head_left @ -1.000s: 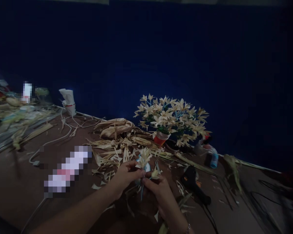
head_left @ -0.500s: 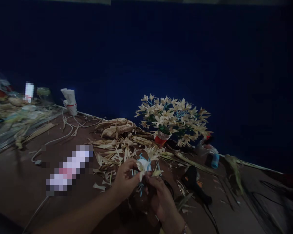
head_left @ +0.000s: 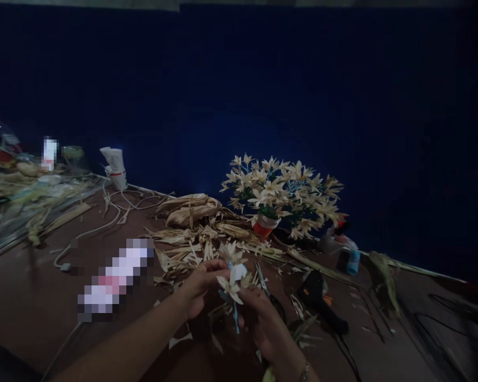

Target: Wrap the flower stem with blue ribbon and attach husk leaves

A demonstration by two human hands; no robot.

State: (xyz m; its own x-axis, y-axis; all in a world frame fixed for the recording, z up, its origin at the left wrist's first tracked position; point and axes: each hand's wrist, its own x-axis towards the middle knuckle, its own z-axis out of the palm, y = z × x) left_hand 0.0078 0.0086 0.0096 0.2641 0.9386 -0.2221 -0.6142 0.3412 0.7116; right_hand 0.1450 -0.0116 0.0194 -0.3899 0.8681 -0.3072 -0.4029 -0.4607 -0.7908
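Note:
Pale husk flowers on a blue stem (head_left: pixel 236 313) are between my two hands, with a small white piece (head_left: pixel 240 271) beside them. My left hand (head_left: pixel 201 286) has its fingers closed on the flower stem from the left. My right hand (head_left: pixel 258 313) is closed around the lower flower's right side; its fingertips are partly hidden by petals. Behind them, a red and white pot (head_left: pixel 265 227) holds a large bunch of cream flowers (head_left: pixel 279 185). Scissors (head_left: pixel 265 281) lie just beyond my right hand.
Dried corn husks (head_left: pixel 191 209) are heaped behind my hands. A black glue gun (head_left: pixel 322 302) with a cable lies to the right, near a blue cylinder (head_left: pixel 353 262). A blurred white power strip (head_left: pixel 115 278) is at left. Husk scraps litter the brown table (head_left: pixel 135 339).
The flower stem has turned more upright, and its lower flower now faces me. My left hand has shifted slightly left, and the scissors have come into view.

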